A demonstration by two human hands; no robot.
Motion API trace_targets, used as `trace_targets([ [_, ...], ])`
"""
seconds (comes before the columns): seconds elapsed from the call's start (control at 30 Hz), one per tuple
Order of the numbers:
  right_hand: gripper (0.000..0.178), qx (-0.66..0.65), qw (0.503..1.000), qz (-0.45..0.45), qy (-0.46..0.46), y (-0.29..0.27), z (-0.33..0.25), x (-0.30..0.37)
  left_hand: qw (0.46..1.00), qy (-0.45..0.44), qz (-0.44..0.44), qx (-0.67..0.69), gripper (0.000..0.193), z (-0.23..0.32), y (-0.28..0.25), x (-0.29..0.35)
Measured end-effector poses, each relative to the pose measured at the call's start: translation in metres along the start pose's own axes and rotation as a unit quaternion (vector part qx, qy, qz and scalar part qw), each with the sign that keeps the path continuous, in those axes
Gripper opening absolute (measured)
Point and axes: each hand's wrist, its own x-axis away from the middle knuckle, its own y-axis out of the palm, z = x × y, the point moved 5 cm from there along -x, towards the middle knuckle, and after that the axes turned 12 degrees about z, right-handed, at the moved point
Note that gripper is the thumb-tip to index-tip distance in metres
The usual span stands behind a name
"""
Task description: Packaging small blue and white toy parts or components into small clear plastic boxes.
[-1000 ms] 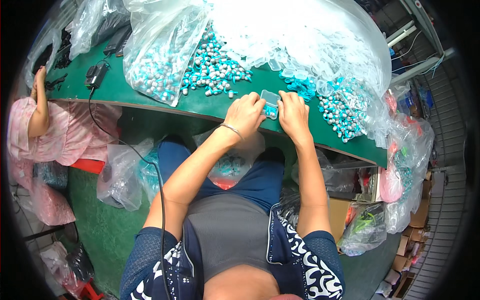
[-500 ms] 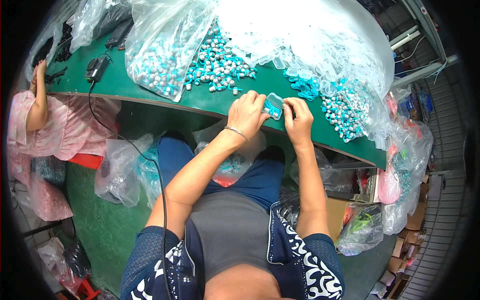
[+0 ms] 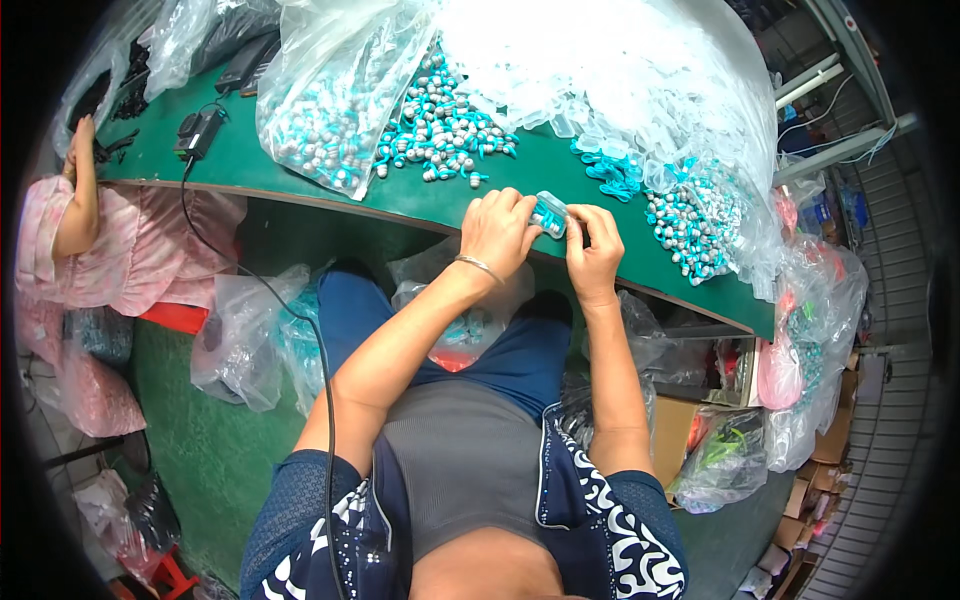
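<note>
Where table edge [image 3: 640, 285] curves | hands [image 3: 552, 235] pinch clear packet [image 3: 549, 213] (teal inside)

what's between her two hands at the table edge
In the head view, a small clear plastic packet with teal pieces sits between the left hand and right hand, both pinching it.

The table top [image 3: 300, 165] is dark green, and the little parts piled on it [image 3: 440, 130] are teal and silver. Bags [image 3: 330, 90] are clear plastic, the person's shorts [image 3: 520, 360] are navy blue, and the co-worker's top [image 3: 150, 250] is pale pink.
</note>
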Motion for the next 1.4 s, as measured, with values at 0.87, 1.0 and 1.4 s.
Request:
trace_targets([
  [0.87,0.033,0.033,0.993,-0.077,-0.082,0.003,-0.01,0.018,0.987,0.138,-0.01,0.08,0.033,-0.006,0.002,-0.009],
  [1.0,0.032,0.04,0.99,-0.091,-0.098,0.005,-0.009,0.012,0.988,0.13,-0.004,0.087,0.031,-0.008,0.002,-0.01],
  [1.4,0.019,-0.052,0.986,-0.158,0.003,0.02,0.008,-0.006,0.986,0.048,-0.021,0.161,0.02,-0.023,0.0,-0.015],
])
